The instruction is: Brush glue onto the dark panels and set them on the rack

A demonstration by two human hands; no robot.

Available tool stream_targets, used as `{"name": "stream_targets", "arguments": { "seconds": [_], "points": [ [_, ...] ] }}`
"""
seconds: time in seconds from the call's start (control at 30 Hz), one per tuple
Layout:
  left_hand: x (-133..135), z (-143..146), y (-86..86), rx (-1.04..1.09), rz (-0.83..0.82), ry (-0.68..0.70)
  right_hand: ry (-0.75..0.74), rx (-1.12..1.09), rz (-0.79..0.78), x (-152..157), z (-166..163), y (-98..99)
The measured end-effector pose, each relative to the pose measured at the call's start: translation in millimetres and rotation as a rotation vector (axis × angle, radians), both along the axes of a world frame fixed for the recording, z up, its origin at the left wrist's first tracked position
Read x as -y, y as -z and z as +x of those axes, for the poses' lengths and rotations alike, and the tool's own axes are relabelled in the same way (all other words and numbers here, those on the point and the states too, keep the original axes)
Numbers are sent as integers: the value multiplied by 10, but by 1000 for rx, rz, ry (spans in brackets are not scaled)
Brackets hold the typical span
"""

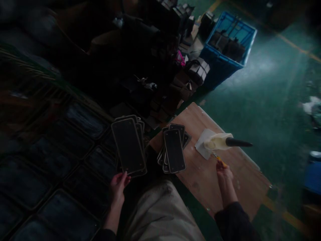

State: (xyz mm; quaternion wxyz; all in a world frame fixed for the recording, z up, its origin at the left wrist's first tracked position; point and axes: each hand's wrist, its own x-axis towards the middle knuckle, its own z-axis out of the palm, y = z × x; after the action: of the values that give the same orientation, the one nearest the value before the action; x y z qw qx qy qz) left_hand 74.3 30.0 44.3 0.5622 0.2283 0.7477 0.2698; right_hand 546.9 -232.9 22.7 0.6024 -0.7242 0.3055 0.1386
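Between its thumb and fingers, my left hand (pixel 119 185) pinches the lower corner of a dark rectangular panel (pixel 128 145) with a pale rim and small dots at its corners. That panel lies atop a stack of similar ones. On the right, my right hand (pixel 224 174) is closed around a small tool with a yellow-orange handle (pixel 221 162). The tool's thin tip is close to a cream squeeze bottle (pixel 218 141) with a long black nozzle, lying over a white sheet (pixel 203 144). A second stack of smaller dark panels (pixel 175 150) sits between my hands.
A wooden board (pixel 198 182) lies under the bottle and the smaller stack. Rows of dark panels (pixel 67 207) fill the left side. Beyond stands a blue crate (pixel 225 63) with dark blocks inside, near piled boxes (pixel 199 70). Green floor (pixel 271 100) stretches right. The picture is dim.
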Motion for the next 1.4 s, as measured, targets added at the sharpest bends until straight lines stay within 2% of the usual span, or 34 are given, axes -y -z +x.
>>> {"name": "stream_targets", "arguments": {
  "seconds": [0.13,0.27,0.37,0.5,0.57,0.7,0.77,0.83,0.97,1.1,1.23,1.4],
  "points": [
    [-24,-20,-43,56,35,11,-87,-59,95,-133,-299,-203],
    [-50,-66,2,84,20,-10,-255,-47,259,-719,-824,-503],
    [-60,-99,74,111,2,-11,-538,-6,308,-1402,-1274,-845],
    [-56,-146,179,163,25,24,-1059,226,276,-2307,-1777,-1213],
    [-45,-164,224,189,38,28,-1312,383,237,-2675,-1955,-1284],
    [-33,-177,286,244,14,-18,-1755,772,98,-3251,-2173,-1289],
    [-38,-179,306,255,-2,-36,-1876,910,34,-3477,-2238,-1283],
    [-46,-188,322,262,-6,-38,-1933,1011,-23,-3661,-2288,-1275],
    [-57,-223,335,308,0,-11,-1998,1147,-88,-3878,-2351,-1215],
    [-68,-237,280,338,-5,-49,-2040,1171,-143,-3895,-2383,-1123],
    [-93,-232,177,360,18,-63,-2053,1113,-190,-3698,-2419,-1105],
    [-123,-228,107,396,-14,-51,-2085,1034,-173,-3388,-2455,-1210]
  ]
}}
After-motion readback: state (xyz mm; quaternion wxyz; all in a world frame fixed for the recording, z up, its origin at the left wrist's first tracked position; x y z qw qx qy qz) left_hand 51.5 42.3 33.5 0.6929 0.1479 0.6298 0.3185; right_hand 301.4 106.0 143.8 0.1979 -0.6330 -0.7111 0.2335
